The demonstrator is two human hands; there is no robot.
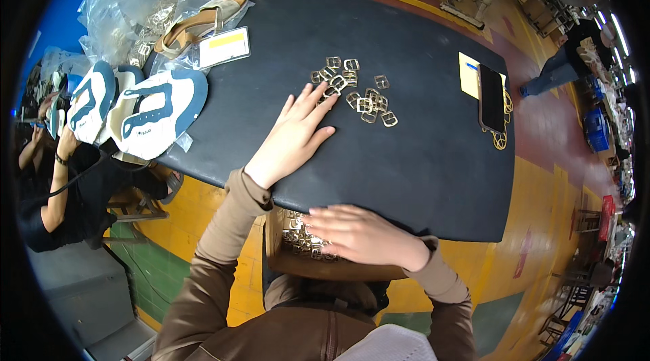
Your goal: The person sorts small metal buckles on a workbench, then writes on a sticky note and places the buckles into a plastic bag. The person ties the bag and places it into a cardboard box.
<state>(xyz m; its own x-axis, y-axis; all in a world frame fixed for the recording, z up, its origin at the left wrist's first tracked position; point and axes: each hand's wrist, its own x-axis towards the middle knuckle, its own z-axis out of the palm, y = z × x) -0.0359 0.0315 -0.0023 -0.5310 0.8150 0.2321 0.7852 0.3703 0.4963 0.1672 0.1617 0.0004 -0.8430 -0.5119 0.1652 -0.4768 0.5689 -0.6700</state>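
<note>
Several gold-coloured metal buckles lie in a loose cluster on the black tabletop. My left hand rests over the table with its fingers spread, the fingertips touching the nearest buckles on the cluster's left side. Below the table's front edge, a box on my lap side holds many more shiny buckles. My right hand is stretched out flat above this box, its fingers extended and covering part of the contents. No buckle shows in its grasp.
At the far left are clear plastic bags, a tan sandal, a white card and white-and-blue shoe pieces. A phone lies on yellow paper at the right. A person sits at left; another stands far right.
</note>
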